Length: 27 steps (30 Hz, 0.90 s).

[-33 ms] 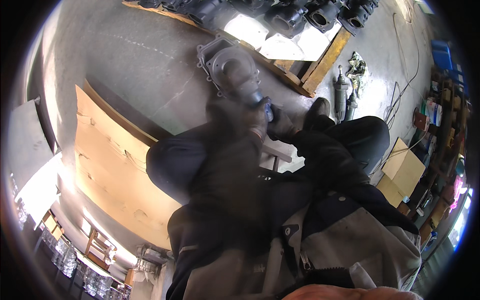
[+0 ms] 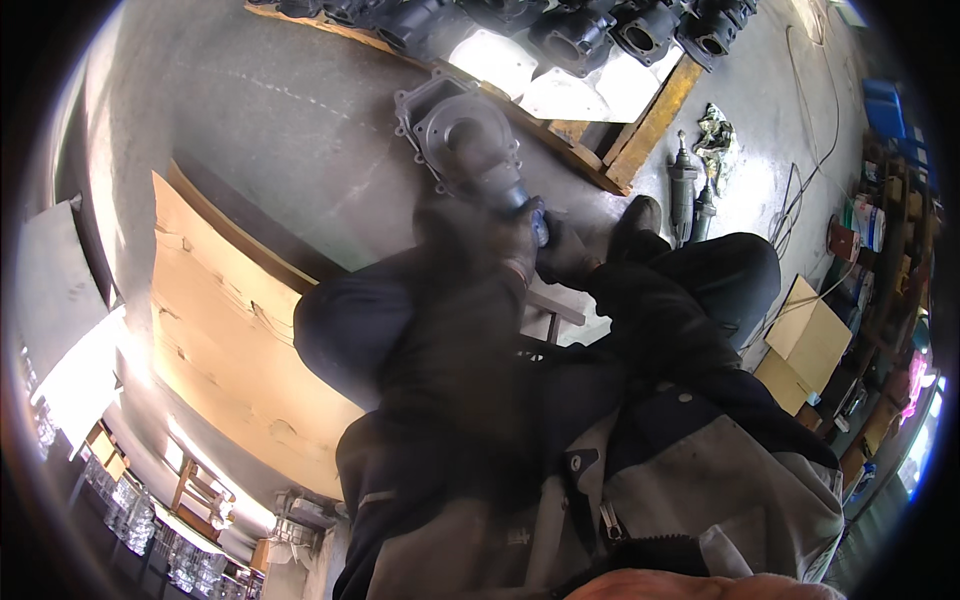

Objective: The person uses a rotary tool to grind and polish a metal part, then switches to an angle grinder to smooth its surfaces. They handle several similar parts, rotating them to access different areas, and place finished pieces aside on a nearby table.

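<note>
Grey housing (image 2: pixel 462 120) ahead of the hands (image 2: pixel 518 238)

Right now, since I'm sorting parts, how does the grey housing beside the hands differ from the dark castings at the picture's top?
The grey housing looks lighter; the dark castings look nearly black. The housing is close to the left hand, while the castings are bunched together farther away. Both show round openings.

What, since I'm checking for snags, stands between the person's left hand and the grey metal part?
Nothing visible does: the left hand is right at the near end of the metal part. A small blue object shows beside that hand, toward the right hand; whether it touches the part is unclear.
</note>
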### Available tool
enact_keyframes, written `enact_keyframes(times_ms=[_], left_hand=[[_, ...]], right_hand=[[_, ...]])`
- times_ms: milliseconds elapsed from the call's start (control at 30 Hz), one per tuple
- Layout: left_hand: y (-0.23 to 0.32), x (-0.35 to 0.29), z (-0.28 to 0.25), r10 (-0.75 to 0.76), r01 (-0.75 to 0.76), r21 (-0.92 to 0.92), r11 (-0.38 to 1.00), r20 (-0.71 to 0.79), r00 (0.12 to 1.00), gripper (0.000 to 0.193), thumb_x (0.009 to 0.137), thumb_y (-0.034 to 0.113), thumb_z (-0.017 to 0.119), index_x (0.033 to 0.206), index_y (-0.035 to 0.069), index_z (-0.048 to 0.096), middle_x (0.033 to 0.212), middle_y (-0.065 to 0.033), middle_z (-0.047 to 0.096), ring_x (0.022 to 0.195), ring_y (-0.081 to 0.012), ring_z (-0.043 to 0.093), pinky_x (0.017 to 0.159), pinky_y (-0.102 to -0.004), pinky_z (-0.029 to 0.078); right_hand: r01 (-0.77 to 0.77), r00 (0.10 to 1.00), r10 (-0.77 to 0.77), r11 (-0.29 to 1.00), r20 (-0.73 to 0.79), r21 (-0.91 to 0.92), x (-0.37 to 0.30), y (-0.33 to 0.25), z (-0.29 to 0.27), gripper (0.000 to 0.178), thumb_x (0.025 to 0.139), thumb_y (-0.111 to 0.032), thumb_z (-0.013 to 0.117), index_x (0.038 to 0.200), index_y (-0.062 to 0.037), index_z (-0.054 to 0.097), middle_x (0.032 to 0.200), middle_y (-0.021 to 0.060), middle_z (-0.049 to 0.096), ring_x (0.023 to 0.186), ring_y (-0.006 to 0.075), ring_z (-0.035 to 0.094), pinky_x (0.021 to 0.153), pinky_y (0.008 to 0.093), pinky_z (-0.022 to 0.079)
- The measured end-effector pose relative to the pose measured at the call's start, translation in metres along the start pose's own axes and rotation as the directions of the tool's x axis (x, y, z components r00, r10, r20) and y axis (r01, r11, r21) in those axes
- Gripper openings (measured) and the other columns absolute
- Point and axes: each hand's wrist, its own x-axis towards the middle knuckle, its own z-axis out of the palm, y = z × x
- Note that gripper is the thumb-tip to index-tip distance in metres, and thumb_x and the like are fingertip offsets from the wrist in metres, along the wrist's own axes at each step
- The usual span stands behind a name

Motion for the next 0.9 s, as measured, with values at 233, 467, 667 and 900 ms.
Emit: enact_keyframes(times_ms=[233, 467, 667, 900], left_hand=[[0.017, -0.031, -0.016, -0.289, 0.291, 0.136, 0.947, -0.035, 0.957, 0.05, 0.088, 0.042, 0.086, 0.118, 0.004, 0.074, 0.106, -0.0088, 0.073, 0.091, -0.022, 0.068, 0.087, -0.0401, 0.056], [0.063, -0.032, 0.01, -0.221, 0.224, -0.015, 0.975, 0.085, 0.971, 0.048, 0.091, 0.044, 0.082, 0.114, 0.004, 0.074, 0.106, -0.01, 0.073, 0.087, -0.0252, 0.069, 0.085, -0.0404, 0.056], [0.067, -0.019, 0.007, -0.03, 0.024, 0.301, 0.953, 0.013, 0.999, 0.048, 0.088, 0.041, 0.086, 0.114, 0.001, 0.076, 0.107, -0.0121, 0.078, 0.097, -0.0241, 0.072, 0.087, -0.0425, 0.056], [0.018, 0.01, -0.003, -0.068, 0.088, 0.382, 0.92, -0.067, 0.995, 0.056, 0.084, 0.036, 0.089, 0.121, -0.002, 0.071, 0.11, -0.0117, 0.077, 0.096, -0.0249, 0.072, 0.087, -0.042, 0.056]], right_hand=[[0.303, 0.952, -0.289, 0.932, 0.097, -0.199, 0.003, 0.021, -0.006, 0.047, 0.089, -0.024, 0.081, 0.125, -0.0024, 0.06, 0.08, 0.0123, 0.071, 0.056, 0.0171, 0.067, 0.047, 0.0388, 0.049], [-0.233, 0.969, 0.209, 0.95, 0.128, 0.21, -0.013, -0.039, -0.018, 0.047, 0.09, -0.022, 0.08, 0.127, -0.0031, 0.059, 0.08, 0.0082, 0.069, 0.055, 0.0144, 0.063, 0.046, 0.0346, 0.045], [-0.212, 0.971, 0.176, 0.946, 0.159, 0.247, -0.003, -0.054, -0.024, 0.048, 0.09, -0.017, 0.079, 0.129, -0.001, 0.057, 0.079, 0.0066, 0.066, 0.051, 0.015, 0.059, 0.044, 0.034, 0.043], [-0.161, 0.986, 0.13, 0.911, 0.105, 0.381, -0.003, -0.046, 0.0, 0.05, 0.089, -0.016, 0.079, 0.131, 0.0001, 0.058, 0.084, 0.007, 0.068, 0.055, 0.0151, 0.061, 0.046, 0.0343, 0.045]])
